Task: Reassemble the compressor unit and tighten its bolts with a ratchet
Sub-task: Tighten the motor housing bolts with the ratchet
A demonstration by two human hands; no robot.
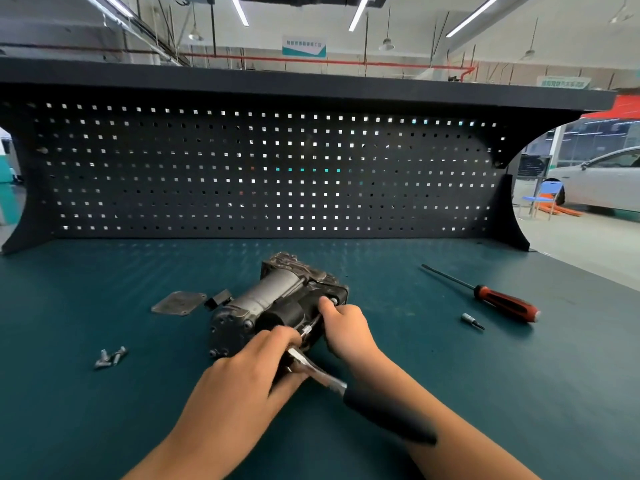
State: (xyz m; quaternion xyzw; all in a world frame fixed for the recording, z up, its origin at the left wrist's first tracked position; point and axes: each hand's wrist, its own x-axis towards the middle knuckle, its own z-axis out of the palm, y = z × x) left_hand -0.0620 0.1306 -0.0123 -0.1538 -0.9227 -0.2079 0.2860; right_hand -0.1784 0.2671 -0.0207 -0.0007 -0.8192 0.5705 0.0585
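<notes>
The grey and black compressor unit [277,299] lies on its side in the middle of the green bench [450,358]. My left hand [256,362] is closed around the head of a chrome ratchet [315,370], whose black handle [388,415] points back toward me under my right forearm. A knurled extension [308,329] runs from the ratchet head into the compressor's near side. My right hand [346,327] grips the compressor's right end, thumb on its black cover. The bolt under the socket is hidden.
A flat metal cover plate [178,303] and a small black part [219,299] lie left of the compressor. Several loose bolts [110,356] sit at the front left. A red-handled screwdriver [498,301] and a small bit socket [471,320] lie to the right. A pegboard [263,168] backs the bench.
</notes>
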